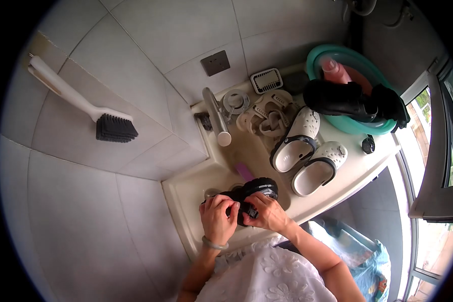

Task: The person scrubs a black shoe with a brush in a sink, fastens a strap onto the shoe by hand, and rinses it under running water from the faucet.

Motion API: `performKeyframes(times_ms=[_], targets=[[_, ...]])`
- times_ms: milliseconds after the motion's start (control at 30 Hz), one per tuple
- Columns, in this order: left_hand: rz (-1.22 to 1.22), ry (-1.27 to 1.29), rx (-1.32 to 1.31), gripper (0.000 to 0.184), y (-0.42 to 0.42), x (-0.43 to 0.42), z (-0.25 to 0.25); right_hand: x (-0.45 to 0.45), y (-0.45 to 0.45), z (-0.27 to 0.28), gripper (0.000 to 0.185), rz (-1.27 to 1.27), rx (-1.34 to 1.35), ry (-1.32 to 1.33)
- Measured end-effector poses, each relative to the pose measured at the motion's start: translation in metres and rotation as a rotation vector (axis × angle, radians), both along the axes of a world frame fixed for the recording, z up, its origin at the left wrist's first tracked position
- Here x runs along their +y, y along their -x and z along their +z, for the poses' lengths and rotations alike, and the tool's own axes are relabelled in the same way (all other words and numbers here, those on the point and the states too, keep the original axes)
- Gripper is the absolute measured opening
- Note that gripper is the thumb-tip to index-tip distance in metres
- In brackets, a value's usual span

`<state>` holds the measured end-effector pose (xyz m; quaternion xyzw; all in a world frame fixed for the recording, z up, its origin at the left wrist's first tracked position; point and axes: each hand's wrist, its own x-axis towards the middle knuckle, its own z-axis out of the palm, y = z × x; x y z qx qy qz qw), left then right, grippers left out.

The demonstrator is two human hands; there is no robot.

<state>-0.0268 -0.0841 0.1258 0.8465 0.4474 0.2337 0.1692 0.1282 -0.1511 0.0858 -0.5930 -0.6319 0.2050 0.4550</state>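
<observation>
A black, thick-soled shoe (260, 187) is held low over the sink (186, 197), close to my body. My left hand (219, 217), with a pale bangle at its wrist, has its fingers bent and pinched on the shoe's left part. My right hand (268, 212) grips the shoe's right part, thumb and fingers closed near a strap or opening. The fingers cover much of the shoe, so its exact kind is unclear. Just behind it, a purple object (244, 171) leans in the basin. The faucet (217, 118) stands at the back left.
White clogs (307, 162) and beige sandals (267, 118) sit on the counter to the right. Black shoes (337, 98) rest across a teal basin (317, 55) holding a pink bottle (335, 70). A watch (368, 144) lies near the edge. A brush (85, 98) hangs on the left wall.
</observation>
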Motion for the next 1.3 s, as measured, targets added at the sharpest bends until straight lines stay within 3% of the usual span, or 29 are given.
performKeyframes(times_ms=[300, 367, 500, 633, 833, 1000, 1300], targets=[[-0.405, 0.305, 0.000, 0.011, 0.000, 0.012, -0.006, -0.034, -0.024, 0.025, 0.039, 0.090, -0.112, 0.076], [-0.542, 0.596, -0.130, 0.014, 0.000, 0.019, -0.032, -0.041, -0.024, 0.021, 0.039, 0.077, -0.088, 0.114], [-0.490, 0.745, -0.225, 0.012, 0.002, 0.006, -0.039, -0.053, -0.023, 0.015, 0.039, 0.093, -0.046, 0.178], [-0.491, 0.764, -0.244, 0.012, 0.010, 0.001, -0.052, -0.063, -0.019, 0.014, 0.038, 0.050, 0.005, 0.250], [-0.480, 0.795, -0.187, 0.013, 0.021, -0.007, -0.058, -0.075, -0.006, -0.003, 0.040, 0.108, -0.174, 0.189], [-0.509, 0.664, -0.216, 0.013, 0.022, -0.010, -0.061, -0.074, -0.001, -0.014, 0.044, 0.114, -0.255, 0.132], [-0.482, 0.616, -0.243, 0.015, 0.027, -0.012, -0.060, -0.074, 0.003, -0.026, 0.043, 0.063, -0.200, 0.064]])
